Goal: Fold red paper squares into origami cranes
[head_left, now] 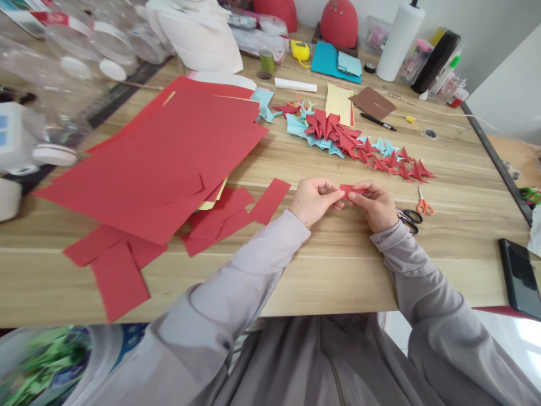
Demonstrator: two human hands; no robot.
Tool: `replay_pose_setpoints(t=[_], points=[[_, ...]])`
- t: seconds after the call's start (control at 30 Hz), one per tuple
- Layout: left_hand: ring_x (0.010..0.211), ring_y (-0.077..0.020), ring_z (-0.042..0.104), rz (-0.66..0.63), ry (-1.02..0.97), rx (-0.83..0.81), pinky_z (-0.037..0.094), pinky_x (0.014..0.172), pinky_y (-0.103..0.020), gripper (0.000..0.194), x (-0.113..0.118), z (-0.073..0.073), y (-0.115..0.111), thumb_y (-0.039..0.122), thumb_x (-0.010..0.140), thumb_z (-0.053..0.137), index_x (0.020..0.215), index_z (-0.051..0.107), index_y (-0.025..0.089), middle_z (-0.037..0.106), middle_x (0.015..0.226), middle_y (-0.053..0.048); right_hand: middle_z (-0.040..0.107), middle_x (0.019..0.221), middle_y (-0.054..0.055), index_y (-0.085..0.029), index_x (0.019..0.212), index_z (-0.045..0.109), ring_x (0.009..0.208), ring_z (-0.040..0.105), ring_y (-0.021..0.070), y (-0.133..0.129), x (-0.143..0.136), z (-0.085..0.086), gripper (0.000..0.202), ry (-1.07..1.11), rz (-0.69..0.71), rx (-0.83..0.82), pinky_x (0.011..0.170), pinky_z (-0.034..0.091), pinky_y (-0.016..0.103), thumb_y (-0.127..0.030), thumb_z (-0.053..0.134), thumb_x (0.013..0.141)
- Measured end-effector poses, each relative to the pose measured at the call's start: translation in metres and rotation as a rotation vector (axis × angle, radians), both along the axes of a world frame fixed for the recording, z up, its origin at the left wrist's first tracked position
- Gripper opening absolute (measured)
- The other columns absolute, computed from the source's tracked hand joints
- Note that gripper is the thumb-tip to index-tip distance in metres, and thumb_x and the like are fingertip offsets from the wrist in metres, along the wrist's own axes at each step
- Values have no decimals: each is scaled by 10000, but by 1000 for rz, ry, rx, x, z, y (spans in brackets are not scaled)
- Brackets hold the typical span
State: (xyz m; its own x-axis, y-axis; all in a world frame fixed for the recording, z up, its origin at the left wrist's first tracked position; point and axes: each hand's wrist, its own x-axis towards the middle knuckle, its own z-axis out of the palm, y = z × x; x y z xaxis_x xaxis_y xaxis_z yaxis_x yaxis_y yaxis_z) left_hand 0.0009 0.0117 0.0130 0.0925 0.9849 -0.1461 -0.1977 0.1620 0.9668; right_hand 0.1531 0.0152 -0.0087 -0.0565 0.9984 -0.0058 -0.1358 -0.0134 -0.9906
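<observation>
A small folded piece of red paper point(347, 188) is pinched between my two hands above the table. My left hand point(318, 198) grips its left end with thumb and fingers, and my right hand point(374, 204) holds the right end the same way. Fingers cover part of the paper, so its full shape is hidden. Just beyond lie folded red paper pieces point(338, 135) with pointed tips, in a long heap with light blue ones point(319, 142). Left of my left hand rests a red paper strip point(270, 201).
Large red sheets point(169, 152) spread over the left side, with cut red rectangles point(120, 276) near the front edge. Black-handled scissors point(409, 220) and small orange scissors point(424, 204) lie by my right wrist. A phone point(519, 276) sits at far right; plastic bottles point(54, 107) crowd the left.
</observation>
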Motion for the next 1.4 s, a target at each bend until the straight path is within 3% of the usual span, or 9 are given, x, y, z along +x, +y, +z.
replay_pose_setpoints(t=[0.67, 1.03, 1.4], points=[[420, -100, 592, -3, -33, -1, 484, 456, -189, 206, 0, -3, 2, 90, 623, 720, 643, 518, 126, 586, 446, 29, 689, 667, -21, -193, 782, 653, 563, 624, 108, 1, 0, -3, 326, 20, 6, 11, 589, 520, 258, -298, 831, 530], [463, -130, 622, 5, -57, -16, 511, 502, -234, 188, -2, -6, 4, 128, 656, 701, 718, 524, 128, 607, 491, 21, 667, 622, -31, -204, 779, 658, 555, 614, 105, 1, 0, 2, 318, 75, 59, -81, 598, 515, 260, -362, 812, 551], [498, -126, 625, -26, -133, 4, 504, 543, -247, 351, 3, -9, 1, 89, 542, 767, 788, 518, 123, 659, 575, -1, 671, 610, -28, -191, 783, 658, 540, 611, 108, 1, -1, -1, 296, 0, 57, 34, 576, 511, 260, -309, 815, 561]])
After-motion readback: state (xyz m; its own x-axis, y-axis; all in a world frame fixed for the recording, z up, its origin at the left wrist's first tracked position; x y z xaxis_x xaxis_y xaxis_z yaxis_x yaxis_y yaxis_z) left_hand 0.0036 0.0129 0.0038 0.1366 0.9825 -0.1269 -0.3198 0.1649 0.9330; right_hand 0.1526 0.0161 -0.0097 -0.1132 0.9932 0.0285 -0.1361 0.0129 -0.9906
